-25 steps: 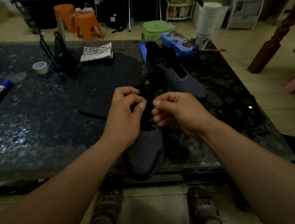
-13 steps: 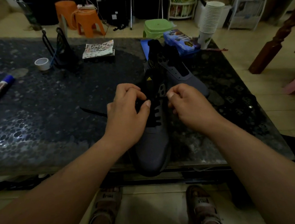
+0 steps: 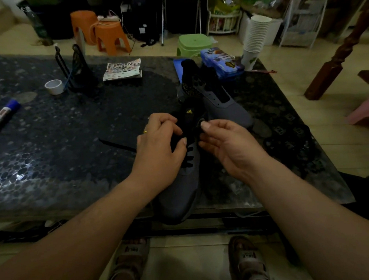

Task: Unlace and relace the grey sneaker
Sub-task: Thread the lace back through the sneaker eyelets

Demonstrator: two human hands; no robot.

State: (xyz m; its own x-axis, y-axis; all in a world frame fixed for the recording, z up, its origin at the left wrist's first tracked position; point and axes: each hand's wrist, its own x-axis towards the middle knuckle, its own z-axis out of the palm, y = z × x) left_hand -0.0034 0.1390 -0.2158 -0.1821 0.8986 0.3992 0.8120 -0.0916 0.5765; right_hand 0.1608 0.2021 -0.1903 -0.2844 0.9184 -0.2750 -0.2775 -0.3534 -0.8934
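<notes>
Basically, sneaker (image 3: 181,191) lies on table (image 3: 48,161) edge, toe twd person, long axis front-back. Left hand (image 3: 160,150) pinches lace (image 3: 187,159) at mid eyelets; right hand (image 3: 228,145), fingers loosely spread, just beside tongue.

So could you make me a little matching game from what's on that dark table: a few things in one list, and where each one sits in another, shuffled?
Things:
1. glue stick
2. roll of tape
3. stack of paper cups
4. second grey sneaker

Places:
A. far right corner of the table
B. just beyond the sneaker under the hands, unlaced
C. far left edge of the table, lying flat
D. left of the black wire stand

Pairs: 1-C, 2-D, 3-A, 4-B
</notes>
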